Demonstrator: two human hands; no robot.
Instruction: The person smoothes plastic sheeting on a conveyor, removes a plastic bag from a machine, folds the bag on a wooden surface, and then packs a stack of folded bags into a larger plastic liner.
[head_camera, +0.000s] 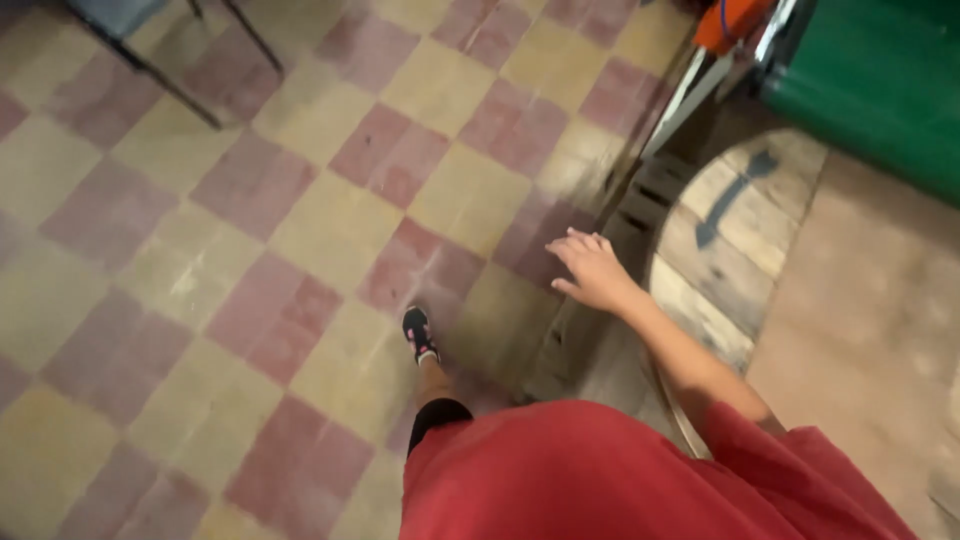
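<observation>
Only one hand shows: the person's right hand (592, 270) is stretched out in front of the body, fingers loosely spread and slightly curled, holding nothing; it hangs in the air near the edge of a round wooden slab (735, 235) made of planks, which lies flat on the ground to the right, with a dark painted mark on its boards; whether the fingertips touch anything cannot be told, since the picture is blurred by motion. The left hand is out of view, so its state cannot be told.

As a judgement, the chief risk is a stumble; the person appears to be mid-stride, one foot in a dark shoe (420, 333) set on the floor, and just beside the hand runs a dark metal grate or channel (610, 250) between the tiles and the wooden slab; a foot caught on that edge, or on the slab's rim, could trip the walker; the loose red garment (600, 475) also hides the ground right below.

Underfoot lies a worn checkered tile floor (250, 250) in faded red and yellow, scuffed and dusty; to the right the ground turns to plain brownish concrete (870, 320); thin dark chair legs (170, 70) stand at the upper left; a green container (880, 80) and an orange object (730, 20) sit at the upper right.
</observation>
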